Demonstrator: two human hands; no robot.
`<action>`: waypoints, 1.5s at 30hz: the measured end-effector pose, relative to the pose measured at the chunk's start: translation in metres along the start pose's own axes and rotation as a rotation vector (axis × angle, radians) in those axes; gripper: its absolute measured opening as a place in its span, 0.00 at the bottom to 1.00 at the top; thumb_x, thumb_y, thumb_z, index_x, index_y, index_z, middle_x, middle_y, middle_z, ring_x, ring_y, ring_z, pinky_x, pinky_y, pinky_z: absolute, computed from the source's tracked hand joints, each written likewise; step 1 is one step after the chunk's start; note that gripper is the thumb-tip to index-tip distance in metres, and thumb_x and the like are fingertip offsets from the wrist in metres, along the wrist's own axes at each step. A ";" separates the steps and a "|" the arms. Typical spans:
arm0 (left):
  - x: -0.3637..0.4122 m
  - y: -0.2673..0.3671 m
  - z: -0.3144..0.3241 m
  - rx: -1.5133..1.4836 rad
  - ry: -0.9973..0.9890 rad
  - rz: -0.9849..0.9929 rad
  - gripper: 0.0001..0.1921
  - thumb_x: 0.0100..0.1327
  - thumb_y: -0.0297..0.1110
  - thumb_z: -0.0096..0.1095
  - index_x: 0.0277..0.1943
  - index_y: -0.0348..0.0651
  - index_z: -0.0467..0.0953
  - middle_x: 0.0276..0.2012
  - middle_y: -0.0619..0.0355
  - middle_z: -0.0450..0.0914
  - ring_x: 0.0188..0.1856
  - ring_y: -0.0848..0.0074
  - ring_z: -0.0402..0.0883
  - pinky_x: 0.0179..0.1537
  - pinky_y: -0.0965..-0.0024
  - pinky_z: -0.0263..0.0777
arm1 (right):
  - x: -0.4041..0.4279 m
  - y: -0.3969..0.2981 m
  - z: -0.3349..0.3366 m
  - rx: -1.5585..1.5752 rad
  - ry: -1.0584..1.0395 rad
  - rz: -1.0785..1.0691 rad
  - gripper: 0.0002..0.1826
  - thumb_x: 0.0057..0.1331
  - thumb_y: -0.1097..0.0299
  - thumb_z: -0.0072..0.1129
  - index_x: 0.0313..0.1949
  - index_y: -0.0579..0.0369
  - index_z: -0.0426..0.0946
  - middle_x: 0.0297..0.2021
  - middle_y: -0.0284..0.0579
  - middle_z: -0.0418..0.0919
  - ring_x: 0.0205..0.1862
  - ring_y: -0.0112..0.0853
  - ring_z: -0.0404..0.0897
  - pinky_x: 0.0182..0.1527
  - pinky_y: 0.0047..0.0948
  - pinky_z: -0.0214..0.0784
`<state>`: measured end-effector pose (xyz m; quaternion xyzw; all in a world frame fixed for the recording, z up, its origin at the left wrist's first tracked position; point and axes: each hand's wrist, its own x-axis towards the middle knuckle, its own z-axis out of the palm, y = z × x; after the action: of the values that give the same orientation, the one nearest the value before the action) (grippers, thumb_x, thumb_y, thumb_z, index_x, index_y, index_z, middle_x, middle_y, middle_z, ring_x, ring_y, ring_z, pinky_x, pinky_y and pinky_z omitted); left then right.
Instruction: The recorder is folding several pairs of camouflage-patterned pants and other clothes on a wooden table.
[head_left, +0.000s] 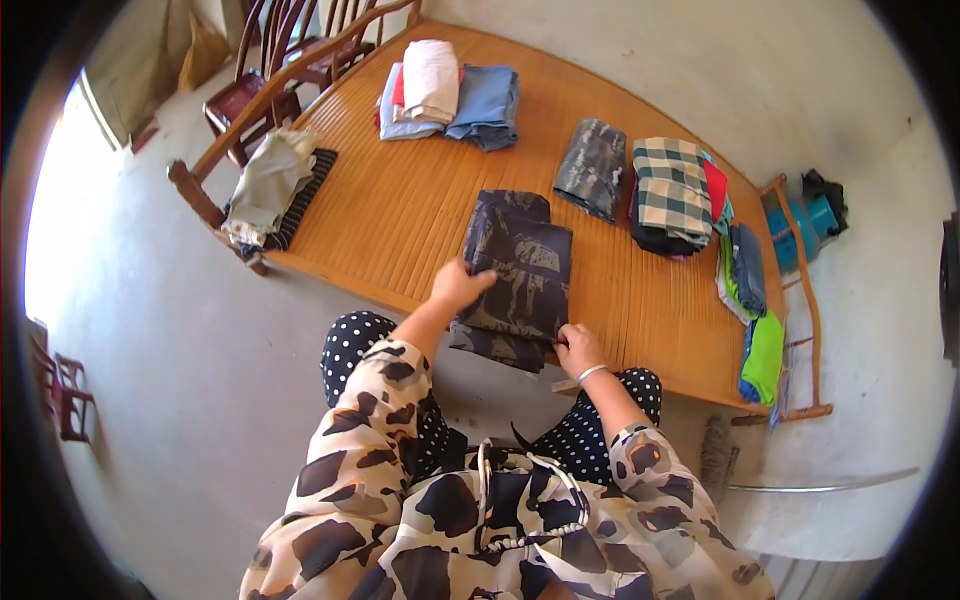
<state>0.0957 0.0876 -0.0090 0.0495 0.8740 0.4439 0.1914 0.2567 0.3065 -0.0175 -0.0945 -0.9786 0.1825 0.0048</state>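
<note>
A dark camouflage-print garment, folded into a long rectangle, lies before me at the front edge of the bed. Its lower end hangs slightly over the edge. My left hand is at the garment's left side, thumb over the cloth; its other fingers are partly hidden, so whether it grips cannot be told. At the lower right corner, my right hand pinches the cloth between thumb and fingers. Beyond it lies a second folded camouflage garment, separate from the one at my hands.
The wooden bed has a slatted top. On it are a white-topped clothes pile, folded blue denim, a checked-cloth pile, a bright green folded cloth and pale crumpled fabric. A teal gas cylinder stands past the right rail.
</note>
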 end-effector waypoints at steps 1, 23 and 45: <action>-0.015 0.003 0.010 0.058 0.001 0.059 0.26 0.49 0.46 0.66 0.42 0.31 0.72 0.42 0.39 0.77 0.48 0.53 0.75 0.50 0.60 0.68 | -0.007 0.009 0.008 0.020 0.021 0.010 0.06 0.51 0.74 0.60 0.29 0.56 0.73 0.31 0.51 0.74 0.38 0.47 0.74 0.40 0.37 0.67; -0.110 0.065 0.103 0.427 -0.387 0.707 0.31 0.50 0.40 0.66 0.57 0.39 0.67 0.49 0.45 0.72 0.54 0.57 0.69 0.56 0.62 0.64 | -0.029 0.131 -0.087 1.461 0.349 0.496 0.10 0.54 0.70 0.60 0.36 0.59 0.77 0.29 0.42 0.78 0.31 0.32 0.77 0.36 0.35 0.69; -0.016 0.023 -0.068 -1.173 0.019 0.170 0.17 0.67 0.39 0.52 0.52 0.36 0.70 0.43 0.55 0.77 0.42 0.68 0.78 0.45 0.64 0.73 | -0.024 0.150 -0.139 0.934 0.637 0.405 0.17 0.60 0.78 0.53 0.50 0.64 0.71 0.41 0.43 0.78 0.39 0.29 0.75 0.46 0.27 0.67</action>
<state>0.0824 0.0458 0.0498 0.0014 0.4770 0.8672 0.1428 0.3134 0.4887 0.0593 -0.3169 -0.7078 0.5533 0.3040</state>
